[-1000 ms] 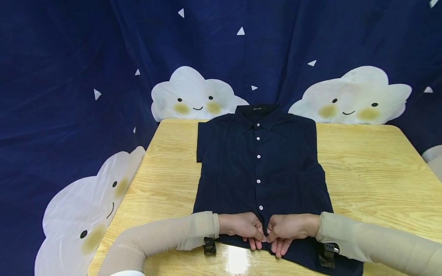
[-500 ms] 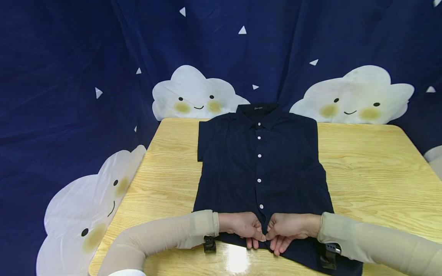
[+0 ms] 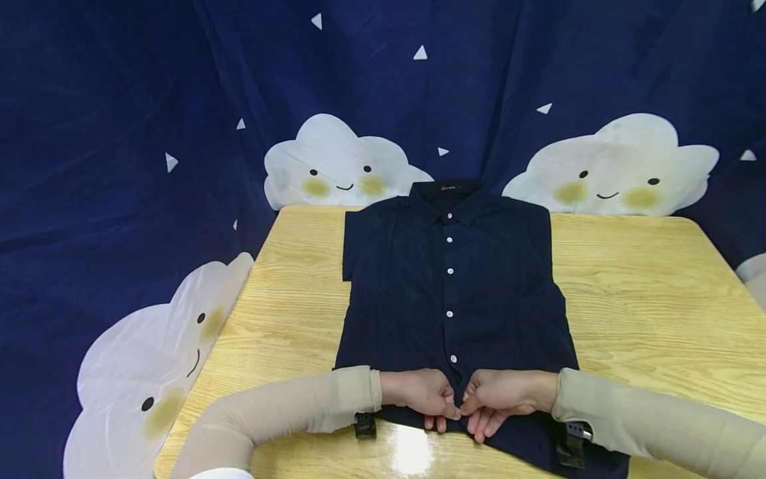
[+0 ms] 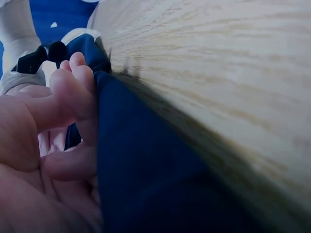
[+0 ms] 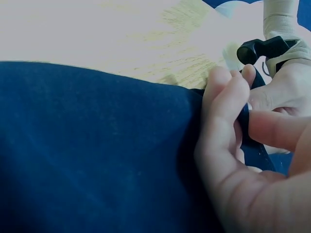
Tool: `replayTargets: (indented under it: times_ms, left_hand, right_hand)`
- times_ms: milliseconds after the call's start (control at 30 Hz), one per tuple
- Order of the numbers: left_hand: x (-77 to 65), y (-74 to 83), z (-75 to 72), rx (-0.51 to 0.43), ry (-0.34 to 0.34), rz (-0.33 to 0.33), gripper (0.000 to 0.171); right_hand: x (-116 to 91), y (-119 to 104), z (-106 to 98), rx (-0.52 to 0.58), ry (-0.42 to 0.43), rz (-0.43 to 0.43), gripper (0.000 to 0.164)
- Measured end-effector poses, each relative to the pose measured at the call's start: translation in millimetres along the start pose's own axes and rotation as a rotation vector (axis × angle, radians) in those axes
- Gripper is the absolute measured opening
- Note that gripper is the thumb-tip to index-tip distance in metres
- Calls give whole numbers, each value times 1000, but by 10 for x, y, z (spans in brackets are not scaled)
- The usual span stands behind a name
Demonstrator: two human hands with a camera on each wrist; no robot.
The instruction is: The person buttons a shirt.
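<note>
A dark navy short-sleeved shirt lies front up, its collar at the far side and white buttons down the middle. Near its bottom hem, my left hand pinches the front edge between thumb and fingers. Close against it, my right hand pinches the other side of the same opening, thumb tips almost meeting. Fabric passes between thumb and forefinger in the right wrist view, where the hem cloth spreads out to the left. The lowest part of the button strip is hidden by the hands.
The shirt lies on a light wooden table. A navy curtain with printed white clouds hangs behind and along the left side. Each wrist carries a black strap mount, the right one over the shirt's lower corner.
Both hands stay at the lower front edges with hardly any movement. The whole view shifts very slightly; the shirt lies as before.
</note>
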State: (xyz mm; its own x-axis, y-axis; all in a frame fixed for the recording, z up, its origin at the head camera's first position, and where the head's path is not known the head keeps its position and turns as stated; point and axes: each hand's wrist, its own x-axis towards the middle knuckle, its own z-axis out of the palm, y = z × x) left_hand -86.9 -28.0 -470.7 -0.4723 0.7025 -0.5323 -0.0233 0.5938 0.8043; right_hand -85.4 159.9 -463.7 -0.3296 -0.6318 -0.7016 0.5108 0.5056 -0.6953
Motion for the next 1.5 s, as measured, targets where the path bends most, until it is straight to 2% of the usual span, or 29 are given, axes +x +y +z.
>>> replayTargets:
  times_ms: [100, 200, 267, 467, 600, 700, 800, 967, 1200, 1500]
  left_hand:
    - [0, 6, 29, 45, 37, 12, 28]
    - [8, -1, 48, 50, 59, 22, 27]
    - [15, -16, 51, 14, 59, 32, 25]
    - [21, -64, 46, -171, 27, 48, 20]
    - [21, -74, 50, -232, 25, 54, 18]
    - [23, -73, 51, -226, 29, 44, 17]
    - [32, -73, 54, -212, 29, 33, 17]
    - [47, -73, 69, -240, 6, 27, 16]
    - [55, -96, 82, -265, -11, 48, 16]
    - [48, -71, 39, -244, -58, 23, 17]
  right_hand:
    - [3, -1, 4, -4, -3, -1, 14]
    - [6, 2, 14, -10, 8, -11, 14]
    - [6, 3, 20, -13, 21, -22, 14]
    - [10, 2, 24, -13, 45, -38, 12]
    - [3, -2, 7, 11, 24, -42, 12]
    - [-5, 0, -10, 37, 0, -45, 11]
    - [-6, 18, -18, 16, -8, -74, 11]
    - [6, 57, -7, -96, 22, -161, 4]
    - [12, 76, 5, -234, 107, -204, 11]
    - [26, 88, -7, -231, 66, -230, 12]
